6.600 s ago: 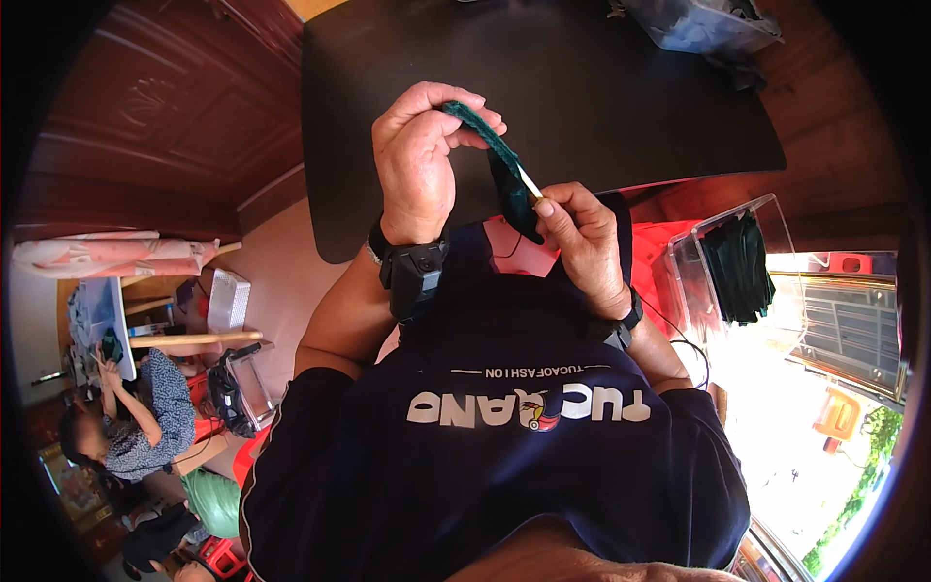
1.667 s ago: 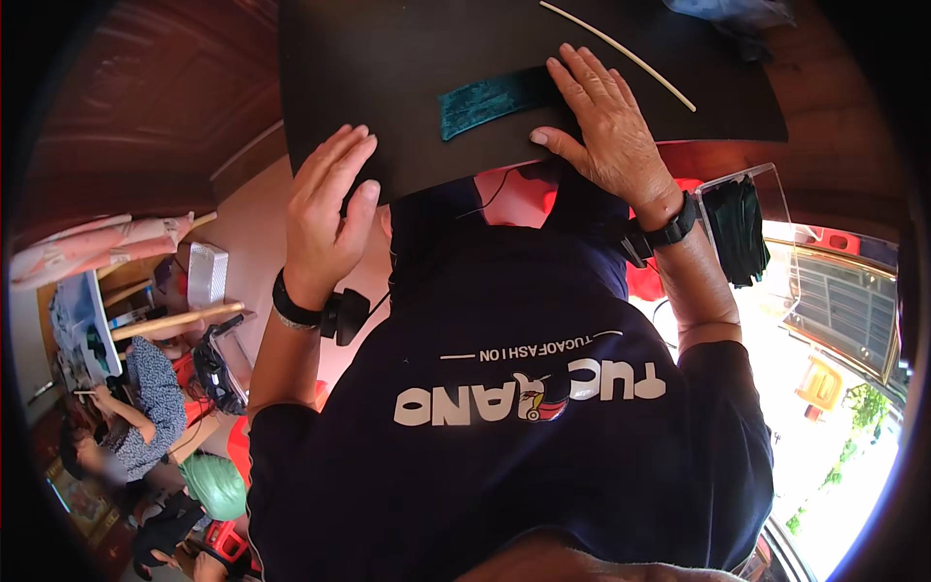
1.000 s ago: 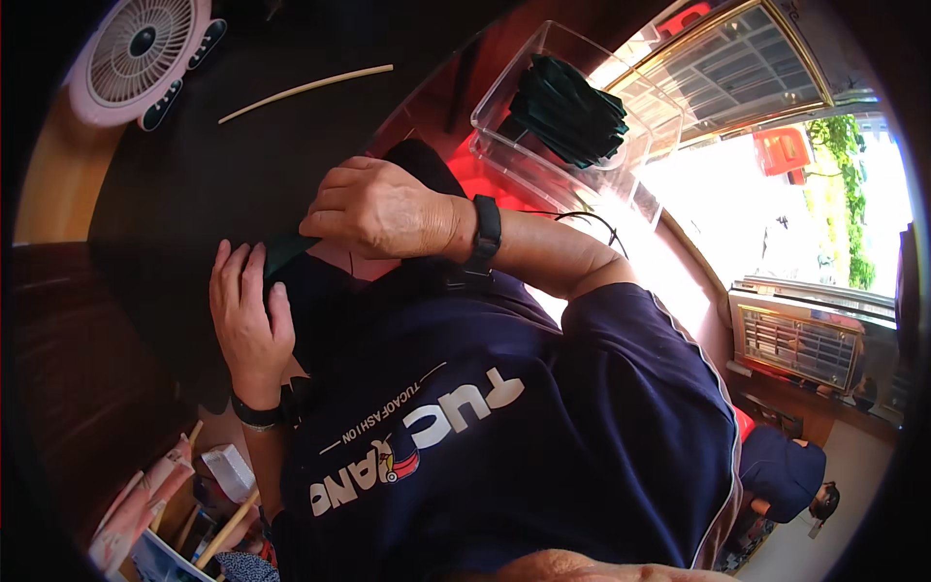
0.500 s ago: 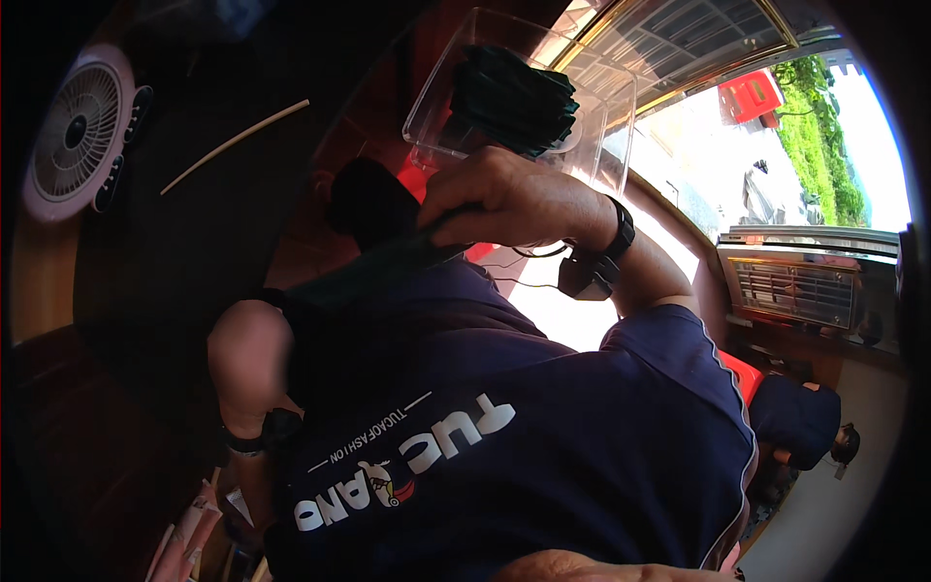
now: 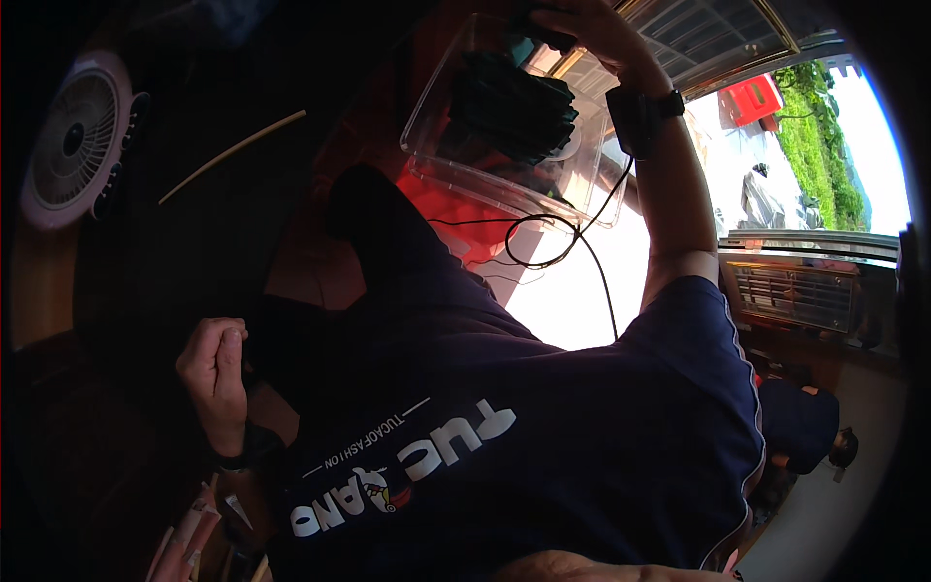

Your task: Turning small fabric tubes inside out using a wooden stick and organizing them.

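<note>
Over the dark tabletop, my two hands are far apart.

At far left I see a round white fan [image 5: 76,153] and a thin pale stick [image 5: 233,155] on the dark mat [image 5: 194,262]. My left hand [image 5: 215,373] rests at the mat's near edge, fingers curled together, holding nothing I can make out. Right of centre, a clear plastic box [image 5: 456,179] holds a stack of dark green pieces [image 5: 512,109]. My right hand [image 5: 592,29] reaches over the box's far rim, fingers bent onto a dark piece; its grip I cannot tell.
</note>
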{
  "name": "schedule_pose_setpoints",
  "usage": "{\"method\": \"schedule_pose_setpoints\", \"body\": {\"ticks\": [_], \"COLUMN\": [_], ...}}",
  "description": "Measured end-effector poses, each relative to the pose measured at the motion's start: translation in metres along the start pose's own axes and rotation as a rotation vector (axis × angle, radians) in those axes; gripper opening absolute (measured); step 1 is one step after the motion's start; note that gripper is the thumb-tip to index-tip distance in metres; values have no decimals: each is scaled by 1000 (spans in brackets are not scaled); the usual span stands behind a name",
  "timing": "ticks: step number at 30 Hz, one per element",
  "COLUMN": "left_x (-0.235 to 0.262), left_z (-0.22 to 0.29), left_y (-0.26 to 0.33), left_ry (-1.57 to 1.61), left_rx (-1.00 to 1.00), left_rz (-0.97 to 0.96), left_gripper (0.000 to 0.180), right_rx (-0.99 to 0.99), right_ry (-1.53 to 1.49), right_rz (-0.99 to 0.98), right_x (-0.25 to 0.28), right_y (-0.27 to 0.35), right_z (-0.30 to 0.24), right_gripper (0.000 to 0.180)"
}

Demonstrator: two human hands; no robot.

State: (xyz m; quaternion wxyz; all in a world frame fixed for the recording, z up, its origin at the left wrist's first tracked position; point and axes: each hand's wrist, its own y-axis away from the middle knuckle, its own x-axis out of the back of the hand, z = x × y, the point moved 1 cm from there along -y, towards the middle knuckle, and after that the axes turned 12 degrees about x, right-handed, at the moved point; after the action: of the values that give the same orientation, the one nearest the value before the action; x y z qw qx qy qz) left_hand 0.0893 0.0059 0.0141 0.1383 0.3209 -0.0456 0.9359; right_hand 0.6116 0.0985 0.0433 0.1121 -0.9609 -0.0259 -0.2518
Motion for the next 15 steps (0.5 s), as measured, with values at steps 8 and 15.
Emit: {"method": "schedule_pose_setpoints", "body": {"ticks": [8,15], "left_x": [7,4], "left_z": [-1,-7], "left_y": [5,7], "left_ry": [-47,-92], "left_rx": [-5,-9], "left_rz": [33,30], "left_gripper": [17,15], "right_rx": [383,518], "right_ry": [932,1406], "right_rz": [195,-60], "right_x": [6,4], "right_y": [-23,13], "right_z": [-20,95], "right_gripper": [24,23]}}
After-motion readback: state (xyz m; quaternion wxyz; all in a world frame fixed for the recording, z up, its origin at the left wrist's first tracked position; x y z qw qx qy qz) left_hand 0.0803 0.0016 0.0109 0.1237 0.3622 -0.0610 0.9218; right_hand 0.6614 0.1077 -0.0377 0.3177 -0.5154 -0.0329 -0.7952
